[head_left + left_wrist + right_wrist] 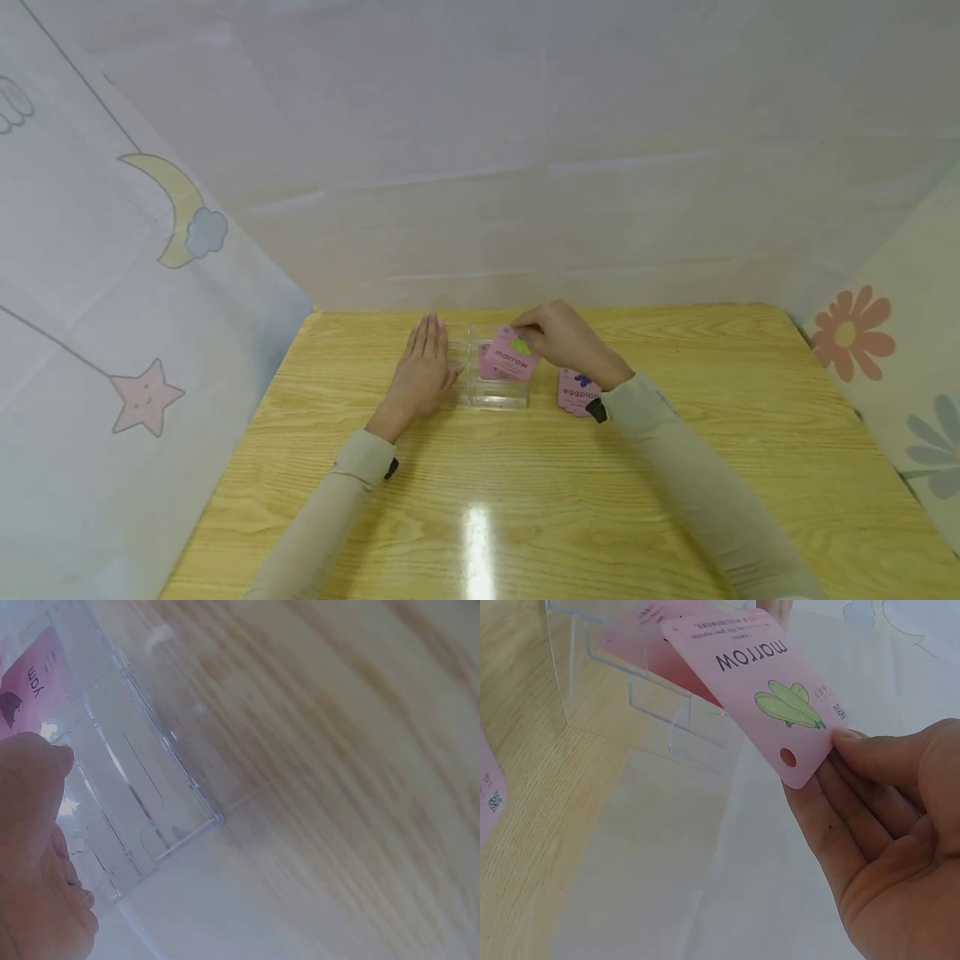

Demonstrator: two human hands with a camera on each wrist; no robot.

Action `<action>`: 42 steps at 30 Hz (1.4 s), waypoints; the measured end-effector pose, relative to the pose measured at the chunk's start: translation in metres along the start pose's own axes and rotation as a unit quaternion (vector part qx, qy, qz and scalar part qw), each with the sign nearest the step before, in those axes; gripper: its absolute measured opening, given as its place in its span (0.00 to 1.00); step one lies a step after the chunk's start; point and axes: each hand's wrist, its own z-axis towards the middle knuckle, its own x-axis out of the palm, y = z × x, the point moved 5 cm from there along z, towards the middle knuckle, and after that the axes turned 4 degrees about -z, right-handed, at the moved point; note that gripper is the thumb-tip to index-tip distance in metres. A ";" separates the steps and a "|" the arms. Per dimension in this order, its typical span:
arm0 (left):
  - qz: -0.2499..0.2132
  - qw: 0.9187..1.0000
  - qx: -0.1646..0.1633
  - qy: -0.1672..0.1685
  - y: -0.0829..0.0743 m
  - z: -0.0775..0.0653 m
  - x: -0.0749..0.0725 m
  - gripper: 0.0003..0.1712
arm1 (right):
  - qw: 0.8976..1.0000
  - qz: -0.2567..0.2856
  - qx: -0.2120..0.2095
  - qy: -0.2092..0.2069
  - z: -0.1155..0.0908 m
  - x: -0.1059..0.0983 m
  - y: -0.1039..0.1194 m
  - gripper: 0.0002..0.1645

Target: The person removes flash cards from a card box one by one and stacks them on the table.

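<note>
My right hand (572,340) pinches a pink card (742,690) printed "marrow", with green vegetables on it, between thumb and fingers near its holed corner. The card is tilted over a clear plastic tiered holder (498,402) and overlaps it in the head view. Another pink card, labelled "yam" (36,684), stands in the holder, partly covered by the marrow card in the head view. My left hand (427,373) lies along the holder's left part with straight fingers, its thumb (56,761) reaching across the clear plastic. The holder's left side is partly hidden under that hand.
Under my right wrist lies a pink "eggplant" card (573,398), possibly on a stack, right of the holder. The wooden table (420,517) meets a pale wall covering (480,233) just behind the holder. Printed side panels stand left and right.
</note>
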 end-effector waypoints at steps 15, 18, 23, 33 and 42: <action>0.015 1.000 0.002 -0.005 -0.002 0.000 -0.003 0.49 | 0.999 0.017 0.030 0.011 -0.009 -0.011 -0.023 0.13; 0.013 1.000 0.004 -0.005 -0.002 0.000 -0.002 0.49 | 0.999 0.018 0.035 0.018 -0.012 -0.011 -0.029 0.13; 0.019 1.000 0.006 -0.006 -0.001 0.000 -0.001 0.49 | 0.999 0.015 0.038 0.031 -0.018 -0.011 -0.039 0.14; 0.012 1.000 0.004 -0.007 -0.001 -0.001 -0.002 0.49 | 0.998 0.032 0.042 0.046 -0.023 -0.007 -0.053 0.14; 0.021 1.000 0.008 -0.020 -0.001 -0.001 -0.003 0.49 | 0.997 0.026 0.036 0.064 -0.026 0.000 -0.068 0.15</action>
